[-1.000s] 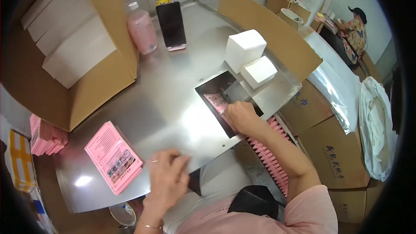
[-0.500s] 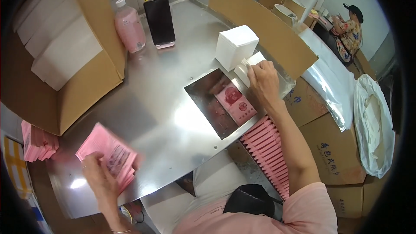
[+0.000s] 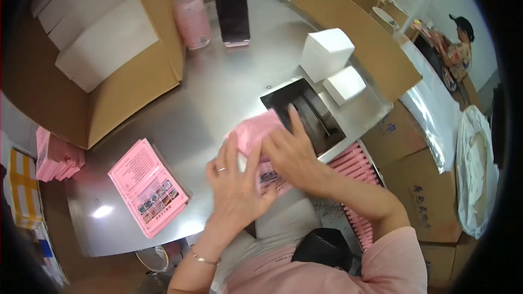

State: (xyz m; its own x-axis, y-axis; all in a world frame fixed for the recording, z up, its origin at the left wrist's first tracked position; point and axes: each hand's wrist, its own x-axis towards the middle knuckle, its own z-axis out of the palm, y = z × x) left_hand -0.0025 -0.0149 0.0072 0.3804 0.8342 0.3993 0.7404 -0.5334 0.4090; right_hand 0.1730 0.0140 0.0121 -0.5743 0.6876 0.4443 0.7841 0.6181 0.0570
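Observation:
Both my hands meet above the steel table's front edge around a pink plastic packet [image 3: 254, 129]. My left hand [image 3: 233, 190] grips its near left side, its fingers bent over the film. On the other side my right hand [image 3: 294, 158] presses the packet with curled fingers, the index finger raised. A bit of white shows under the left fingers; the rest of the contents is hidden. Left of my hands lies a stack of flat printed pink packets [image 3: 150, 188]. Beyond the right hand is a rectangular opening [image 3: 310, 111] in the table, dark inside with a thin rod.
Two white tissue stacks, one tall [image 3: 327, 57] and one low [image 3: 345, 85], stand beyond the opening. A carton [image 3: 131, 92] of white blocks, a pink bottle [image 3: 192, 19] and a phone [image 3: 232, 13] stand farther back. Filled pink packs [image 3: 357, 169] line up below right. Another person [image 3: 457, 54] sits far right.
My left hand has left the printed stack and moved right. My right hand has come back from the low white stack. The pink packet seen in the opening is no longer there; both hands hold one.

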